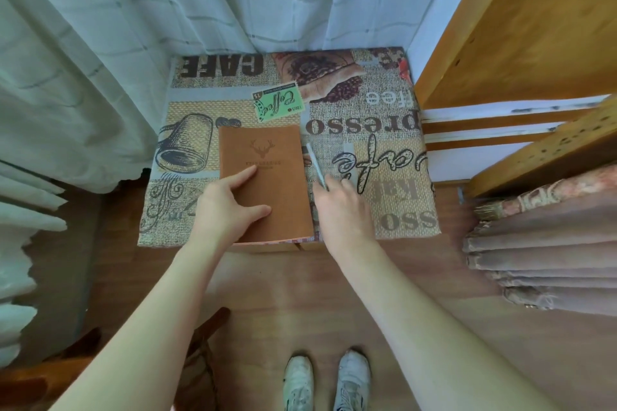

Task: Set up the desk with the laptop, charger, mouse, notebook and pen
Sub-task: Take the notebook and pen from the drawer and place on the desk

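White checked curtains (pixel 140 27) hang behind and to the left of a small desk (pixel 394 210), whose top is covered by a cloth printed with coffee motifs and words such as "CAFE". On the right stands a wooden shelf unit (pixel 521 27), with folded brownish fabric (pixel 541 243) stacked on a lower shelf. Wood-look floor (pixel 300 304) fills the foreground, where a pair of white shoes (pixel 329 380) shows at the bottom edge.

A brown notebook (pixel 277 177) with a stamped deer head lies flat on the desk, towards its front edge, its near end slightly overhanging. The left hand (pixel 230 203) rests on the notebook's left side, fingers straight and relaxed, the thumb spread apart across the cover. Just beside the notebook's right edge lies a pale pen (pixel 314 162), angled along that edge. The right hand (pixel 340 207) pinches the pen's near end between its fingers; whether the pen touches the cloth along its length cannot be told.
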